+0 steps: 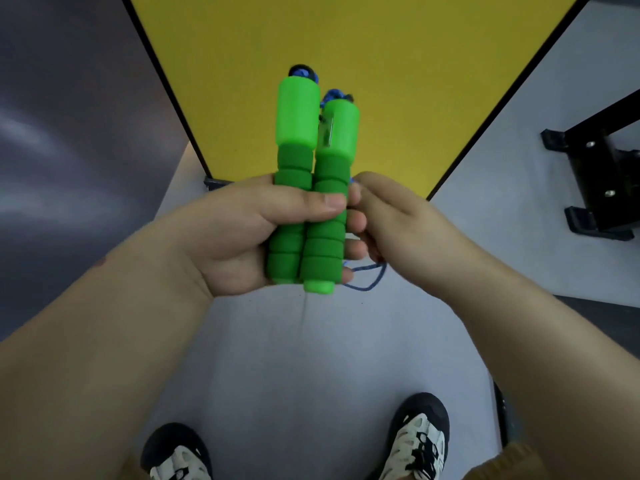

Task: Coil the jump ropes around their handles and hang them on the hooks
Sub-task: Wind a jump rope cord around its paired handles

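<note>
Gripping hand: left hand (242, 233) wraps both green handles (311, 188) side by side, upright, thumb across the foam.
Right hand (398, 216): fingers curled just beside the handles, seemingly pinching the blue rope (369, 277); exact grip hidden.
Rope: a loop hangs below the right hand; more blue shows at the handle tops.
Edges: yellow panel (381, 64) with dark borders stands directly behind the handles.
Open room: pale floor (311, 358) between panel and shoes (419, 441).
Right side: black metal frame (602, 181), well apart.
</note>
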`<state>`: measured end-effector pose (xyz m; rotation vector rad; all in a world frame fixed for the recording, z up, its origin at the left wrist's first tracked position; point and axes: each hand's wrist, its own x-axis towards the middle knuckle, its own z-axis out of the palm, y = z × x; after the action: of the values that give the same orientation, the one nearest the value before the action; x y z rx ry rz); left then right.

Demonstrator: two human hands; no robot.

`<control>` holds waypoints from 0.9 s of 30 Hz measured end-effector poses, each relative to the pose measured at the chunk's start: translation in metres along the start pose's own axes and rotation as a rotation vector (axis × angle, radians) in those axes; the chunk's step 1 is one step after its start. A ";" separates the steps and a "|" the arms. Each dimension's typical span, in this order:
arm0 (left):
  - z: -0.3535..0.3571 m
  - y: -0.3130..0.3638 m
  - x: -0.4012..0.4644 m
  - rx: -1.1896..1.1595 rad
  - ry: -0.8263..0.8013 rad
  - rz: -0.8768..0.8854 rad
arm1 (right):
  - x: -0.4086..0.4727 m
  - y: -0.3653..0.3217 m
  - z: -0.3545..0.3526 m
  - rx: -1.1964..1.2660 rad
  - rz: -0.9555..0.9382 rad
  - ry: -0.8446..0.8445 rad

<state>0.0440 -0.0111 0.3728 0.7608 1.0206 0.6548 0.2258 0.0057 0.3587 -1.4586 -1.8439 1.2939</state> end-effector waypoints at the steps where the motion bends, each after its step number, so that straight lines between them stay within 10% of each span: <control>1: 0.001 0.002 0.001 0.059 0.070 0.011 | 0.001 0.001 0.000 -0.129 0.002 0.002; 6: -0.010 -0.006 0.006 0.875 0.406 -0.001 | -0.003 -0.012 -0.008 -0.466 -0.067 -0.094; 11: -0.013 0.000 -0.001 1.308 0.279 -0.270 | -0.007 -0.019 -0.020 -0.357 -0.109 -0.191; 19: -0.021 0.009 -0.009 1.055 -0.115 -0.479 | -0.004 -0.020 -0.025 0.066 -0.169 -0.151; 27: -0.015 0.018 -0.018 0.571 -0.511 -0.154 | 0.001 -0.006 -0.032 0.566 -0.050 -0.335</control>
<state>0.0211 -0.0111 0.3917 1.2548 0.7779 0.0082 0.2484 0.0185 0.3780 -0.9300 -1.4948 1.9242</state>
